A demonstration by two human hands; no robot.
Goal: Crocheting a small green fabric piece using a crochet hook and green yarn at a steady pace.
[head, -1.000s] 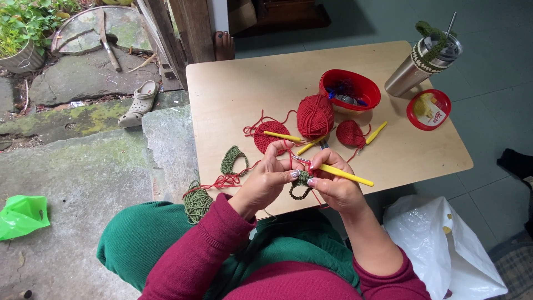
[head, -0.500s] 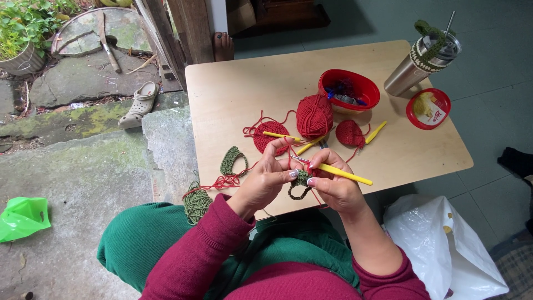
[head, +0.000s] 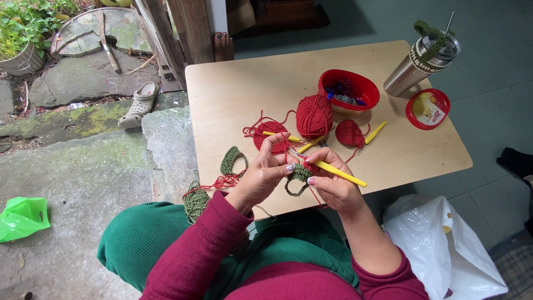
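Observation:
My right hand grips a yellow crochet hook whose tip works into a small green crochet piece. My left hand pinches that green piece and guides red yarn over its fingers. Both hands hover above the near edge of a light wooden table. Just beyond them lie a flat red crochet round, a red yarn ball, another red crochet piece and two more yellow hooks.
A red bowl with small items, a steel tumbler with straw and a red lid sit far right. A green crochet strip and green yarn ball are at the left. A white plastic bag is on the floor.
The hands stay in place over the table edge; the fingers shift slightly as the hook works the green piece.

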